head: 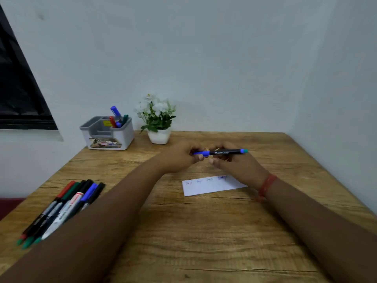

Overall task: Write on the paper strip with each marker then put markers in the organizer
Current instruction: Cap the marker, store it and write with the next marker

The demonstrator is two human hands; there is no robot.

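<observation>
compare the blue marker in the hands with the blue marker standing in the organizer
The blue-capped black marker lies level above the wooden table, held by both the left hand and right hand. The blue marker in the grey-and-white organizer stands tilted in a compartment, untouched, its lower part hidden. Both have blue caps.

A wooden desk (204, 231) is set into a corner formed by two plain white walls (204, 58). A dark, black-framed window (18, 94) is seen at the left, above a white sill.
</observation>
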